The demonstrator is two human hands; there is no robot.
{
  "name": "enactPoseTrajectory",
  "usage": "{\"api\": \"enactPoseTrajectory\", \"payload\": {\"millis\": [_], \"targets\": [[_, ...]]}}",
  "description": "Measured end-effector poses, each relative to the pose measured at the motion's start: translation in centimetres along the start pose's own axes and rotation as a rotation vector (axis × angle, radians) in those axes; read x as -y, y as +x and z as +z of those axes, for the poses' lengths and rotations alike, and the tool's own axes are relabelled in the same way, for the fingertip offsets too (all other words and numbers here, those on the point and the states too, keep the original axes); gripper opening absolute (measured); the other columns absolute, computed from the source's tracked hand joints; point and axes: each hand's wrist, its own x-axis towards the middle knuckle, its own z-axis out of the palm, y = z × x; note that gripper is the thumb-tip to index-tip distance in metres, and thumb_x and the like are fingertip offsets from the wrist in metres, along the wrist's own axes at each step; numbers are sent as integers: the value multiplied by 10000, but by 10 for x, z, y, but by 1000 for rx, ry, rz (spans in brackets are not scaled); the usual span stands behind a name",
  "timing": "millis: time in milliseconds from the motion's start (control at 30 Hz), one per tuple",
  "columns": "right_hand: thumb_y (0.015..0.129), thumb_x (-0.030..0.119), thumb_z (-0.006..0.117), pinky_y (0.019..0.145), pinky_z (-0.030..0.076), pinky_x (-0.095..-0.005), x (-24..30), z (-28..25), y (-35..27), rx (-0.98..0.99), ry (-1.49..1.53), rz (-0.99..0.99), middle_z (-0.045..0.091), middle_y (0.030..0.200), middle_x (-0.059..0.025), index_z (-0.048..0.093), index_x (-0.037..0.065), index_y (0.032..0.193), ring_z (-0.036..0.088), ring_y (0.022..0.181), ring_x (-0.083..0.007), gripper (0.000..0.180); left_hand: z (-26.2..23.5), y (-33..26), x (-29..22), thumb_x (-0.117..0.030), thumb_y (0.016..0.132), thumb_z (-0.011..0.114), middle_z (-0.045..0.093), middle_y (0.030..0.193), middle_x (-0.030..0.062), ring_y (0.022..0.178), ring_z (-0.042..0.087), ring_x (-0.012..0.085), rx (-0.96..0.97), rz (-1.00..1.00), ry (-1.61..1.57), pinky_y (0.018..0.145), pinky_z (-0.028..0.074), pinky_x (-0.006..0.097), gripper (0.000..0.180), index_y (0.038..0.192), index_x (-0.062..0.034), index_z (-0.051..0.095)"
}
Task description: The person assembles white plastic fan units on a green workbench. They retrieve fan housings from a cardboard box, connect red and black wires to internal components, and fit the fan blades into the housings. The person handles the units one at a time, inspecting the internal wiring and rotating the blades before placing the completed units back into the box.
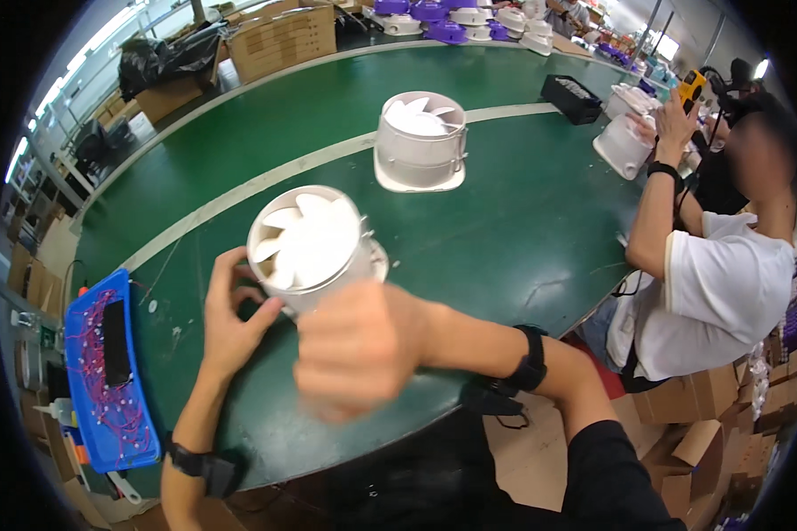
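A white round duct fan (pixel 310 243) stands on the green table in front of me, its blades facing up. My left hand (pixel 230 319) is at its lower left side, with fingers and thumb curved against the housing. My right hand (pixel 359 350) is a closed fist, smeared by motion, just in front of the fan and covering part of its near side. Whatever that fist may hold is hidden. A second white fan (pixel 421 146) of the same kind stands upright farther back, slightly right, touched by neither hand.
A blue tray (pixel 142 429) with red wires and a black block lies at the left. A black box (pixel 574 97) of small parts is at far right. A co-worker (pixel 726 283) at the right handles a white housing (pixel 624 146) and a yellow tool (pixel 692 88). Cardboard boxes stand beyond the table.
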Motion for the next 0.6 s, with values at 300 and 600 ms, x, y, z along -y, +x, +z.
{"api": "enactPoseTrajectory", "payload": {"millis": [300, 600], "targets": [[828, 214, 664, 464, 410, -366, 30, 31, -15, 499, 371, 82, 487, 543, -39, 500, 84, 621, 520, 487, -226, 295, 56, -18, -43, -48, 898, 615, 279, 1548, 160, 1386, 365, 336, 355, 97, -322, 1076, 405, 450, 758, 1530, -89, 200], [820, 167, 669, 565, 470, -393, 27, 57, -7, 736, 530, 422, 614, 701, -135, 670, 52, 886, 605, 608, -314, 133, -2, -130, -37, -107, 924, 566, 671, 1008, 174, 916, 668, 255, 42, 96, 106, 800, 547, 343, 217, 1073, 39, 625]]}}
